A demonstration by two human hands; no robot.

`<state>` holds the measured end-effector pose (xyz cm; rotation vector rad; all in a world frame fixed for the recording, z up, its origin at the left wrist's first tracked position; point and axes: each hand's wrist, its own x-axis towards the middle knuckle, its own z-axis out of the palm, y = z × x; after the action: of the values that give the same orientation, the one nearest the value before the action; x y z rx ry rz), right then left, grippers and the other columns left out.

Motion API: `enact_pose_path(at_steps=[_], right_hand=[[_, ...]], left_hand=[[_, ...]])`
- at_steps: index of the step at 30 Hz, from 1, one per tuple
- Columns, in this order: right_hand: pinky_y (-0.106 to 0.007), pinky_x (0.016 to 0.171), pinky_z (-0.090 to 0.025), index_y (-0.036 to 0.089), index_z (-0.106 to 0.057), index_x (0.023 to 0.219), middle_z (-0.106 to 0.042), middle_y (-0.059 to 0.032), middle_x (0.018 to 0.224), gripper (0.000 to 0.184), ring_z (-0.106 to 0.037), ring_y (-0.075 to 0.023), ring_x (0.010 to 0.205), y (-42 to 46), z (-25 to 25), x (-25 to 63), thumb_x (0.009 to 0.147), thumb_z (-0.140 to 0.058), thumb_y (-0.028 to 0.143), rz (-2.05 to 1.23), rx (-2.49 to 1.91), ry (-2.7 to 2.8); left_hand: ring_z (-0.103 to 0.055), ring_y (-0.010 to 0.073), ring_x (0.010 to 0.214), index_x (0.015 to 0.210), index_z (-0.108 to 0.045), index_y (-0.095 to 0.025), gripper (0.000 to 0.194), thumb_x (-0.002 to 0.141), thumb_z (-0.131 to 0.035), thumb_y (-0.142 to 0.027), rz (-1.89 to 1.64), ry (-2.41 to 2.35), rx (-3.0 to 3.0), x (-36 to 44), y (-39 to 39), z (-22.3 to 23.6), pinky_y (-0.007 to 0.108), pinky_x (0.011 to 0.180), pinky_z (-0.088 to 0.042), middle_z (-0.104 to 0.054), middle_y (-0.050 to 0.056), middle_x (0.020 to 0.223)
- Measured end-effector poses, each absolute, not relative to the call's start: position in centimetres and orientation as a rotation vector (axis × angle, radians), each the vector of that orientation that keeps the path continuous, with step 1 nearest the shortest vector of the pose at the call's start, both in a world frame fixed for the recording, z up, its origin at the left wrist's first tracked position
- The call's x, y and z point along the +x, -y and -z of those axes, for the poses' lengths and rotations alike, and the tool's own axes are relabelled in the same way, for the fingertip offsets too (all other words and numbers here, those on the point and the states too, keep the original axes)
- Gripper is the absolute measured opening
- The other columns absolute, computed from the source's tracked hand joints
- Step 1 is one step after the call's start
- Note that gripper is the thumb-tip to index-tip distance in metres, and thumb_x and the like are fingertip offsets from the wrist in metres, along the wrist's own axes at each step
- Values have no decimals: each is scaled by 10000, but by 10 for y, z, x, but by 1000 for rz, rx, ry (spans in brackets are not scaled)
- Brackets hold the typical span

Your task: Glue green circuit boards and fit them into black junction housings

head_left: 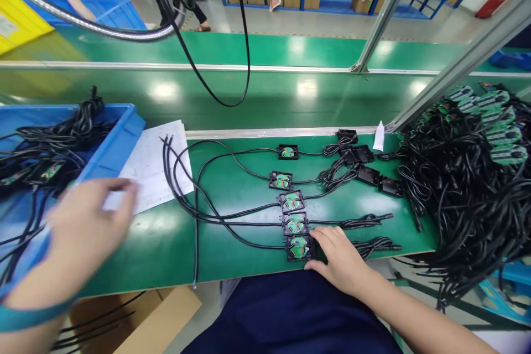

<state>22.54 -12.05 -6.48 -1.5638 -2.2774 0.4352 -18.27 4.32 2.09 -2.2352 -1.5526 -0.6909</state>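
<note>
My right hand (pixel 338 257) has its thumb and fingers around the right end of the nearest open black plastic housing (pixel 298 248), which holds a round green circuit board and has a cable at each side. Directly behind it sit a second housing (pixel 295 224) and a third housing (pixel 291 201), in a close column. Two more such housings lie farther back, a fourth (pixel 281 180) and a fifth (pixel 288 151). Blurred by motion, my left hand (pixel 93 218) is over the near edge of the blue bin (pixel 130 121), its thumb and finger apart with nothing visible between them.
Black cables (pixel 249 213) run left from the housings. A printed sheet (pixel 155 171) lies beside the bin. Black covers (pixel 367 175) and coiled cables (pixel 367 221) are on the right. A large cable heap (pixel 477 199) carries green boards (pixel 504 134). A small white bottle (pixel 379 137) stands near the metal post (pixel 384 16).
</note>
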Motion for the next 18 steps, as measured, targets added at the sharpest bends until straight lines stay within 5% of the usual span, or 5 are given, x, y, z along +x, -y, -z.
enact_pose_path(at_steps=[3, 9, 18], right_hand=[[-497, 902, -516, 127, -535, 1315, -659, -178, 1180, 620, -618, -316, 1069, 121, 65, 227, 809, -794, 374, -395, -1538, 2282], [-421, 789, -523, 157, -602, 1253, -663, -176, 1157, 339, -620, -263, 956, 128, 74, 233, 928, -639, 248, -213, -1353, 2324], [-460, 827, -562, 123, -622, 1221, -610, -234, 1282, 324, -630, -290, 1004, 127, 70, 232, 913, -638, 224, -216, -1353, 2346]], left_hand=[[-661, 176, 938, 1096, -618, -185, 206, 942, -603, -322, 833, 1090, -2902, -119, -2, 25, 323, 856, -544, -716, 39, 1001], [-645, 250, 990, 1302, -558, -157, 441, 909, -661, -325, 977, 916, -3167, -22, 70, 79, 406, 858, -548, -695, 145, 1095], [-610, 202, 798, 1145, -597, -144, 248, 919, -627, -241, 822, 870, -3177, -20, 70, 82, 351, 716, -549, -670, 96, 913]])
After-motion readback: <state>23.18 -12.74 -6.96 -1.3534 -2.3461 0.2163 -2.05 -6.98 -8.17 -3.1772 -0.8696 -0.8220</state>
